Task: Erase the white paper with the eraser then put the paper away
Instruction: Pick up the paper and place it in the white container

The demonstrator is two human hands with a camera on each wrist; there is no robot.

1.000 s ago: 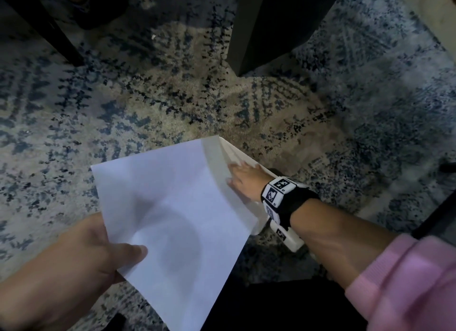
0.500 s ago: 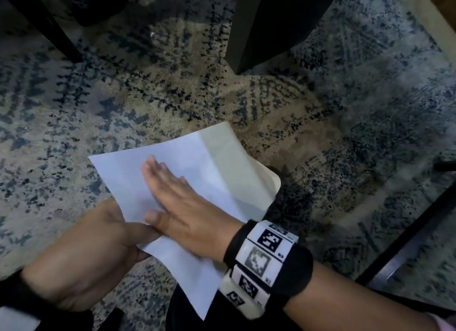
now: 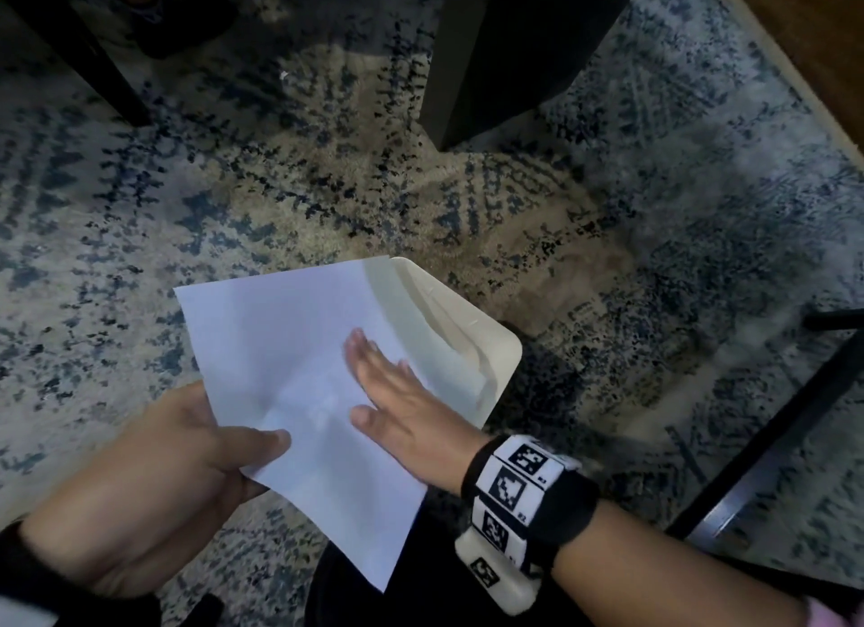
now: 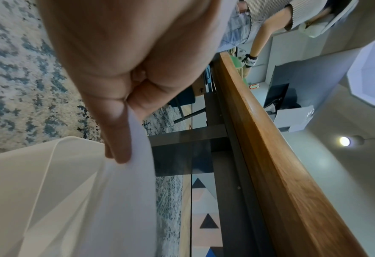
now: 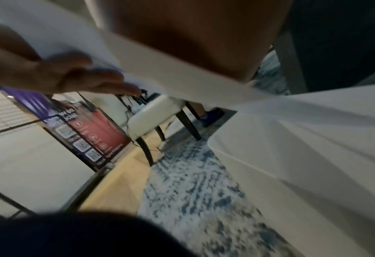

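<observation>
one paper [image 3: 290,346], one bin [image 3: 495,346], two hands

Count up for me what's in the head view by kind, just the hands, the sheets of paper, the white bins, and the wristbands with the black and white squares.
Hands: 2, the left hand and the right hand
Sheets of paper: 1, the paper
White bins: 1, the bin
Wristbands: 1, the wristband
Total: 5
</observation>
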